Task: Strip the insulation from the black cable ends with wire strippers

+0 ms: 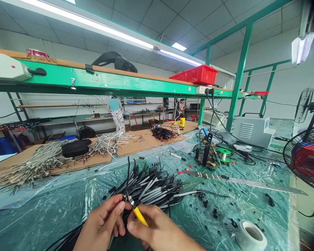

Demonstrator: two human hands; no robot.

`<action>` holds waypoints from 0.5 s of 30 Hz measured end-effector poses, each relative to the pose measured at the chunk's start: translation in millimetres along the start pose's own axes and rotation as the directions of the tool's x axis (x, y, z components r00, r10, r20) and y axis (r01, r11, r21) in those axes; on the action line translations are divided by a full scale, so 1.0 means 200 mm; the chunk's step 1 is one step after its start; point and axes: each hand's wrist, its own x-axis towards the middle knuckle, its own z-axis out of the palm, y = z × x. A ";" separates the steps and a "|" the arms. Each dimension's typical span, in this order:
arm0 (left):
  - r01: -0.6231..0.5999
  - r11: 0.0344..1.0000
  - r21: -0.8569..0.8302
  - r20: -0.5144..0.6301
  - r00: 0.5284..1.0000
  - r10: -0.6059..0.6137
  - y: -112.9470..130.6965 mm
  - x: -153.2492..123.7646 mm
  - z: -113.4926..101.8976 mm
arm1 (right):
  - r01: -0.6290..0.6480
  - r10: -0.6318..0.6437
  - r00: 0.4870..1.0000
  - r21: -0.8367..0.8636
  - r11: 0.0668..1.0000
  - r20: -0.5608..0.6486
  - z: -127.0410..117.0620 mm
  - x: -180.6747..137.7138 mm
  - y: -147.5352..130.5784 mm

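My left hand (103,219) is closed, pinching a black cable (128,172) between thumb and fingers so that its end points up. Yellow-handled cutters (140,216) are gripped in my right hand (158,225), with their metal jaws right at the cable by my left fingertips. Whether the jaws are fully closed is too small to tell. Just beyond both hands lies a pile of black and grey sleeved cables (157,191) on the plastic-covered table (251,202). Some of the cables run back under my wrists.
To the right lie a steel ruler (251,183), a tape roll (251,235), a solder spool (224,154) and black scraps. Bundles of pale wires (42,158) rest on cardboard at left. A green shelf (146,82) spans above. A fan (307,157) stands at right. Two people are farther back.
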 end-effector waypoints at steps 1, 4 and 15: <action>-0.001 1.000 -0.001 -0.004 1.000 0.001 0.01 0.00 0.00 | 0.010 -0.010 1.000 -0.017 1.000 -0.026 0.00 0.00 0.00; -0.012 1.000 -0.003 -0.017 1.000 0.012 0.03 -0.01 0.01 | -0.032 0.033 0.999 0.023 0.999 -0.009 0.02 0.00 0.01; 0.021 0.969 -0.247 -0.084 0.996 -0.043 0.09 0.00 -0.01 | -0.110 0.111 0.993 0.479 0.871 0.025 0.03 0.06 0.05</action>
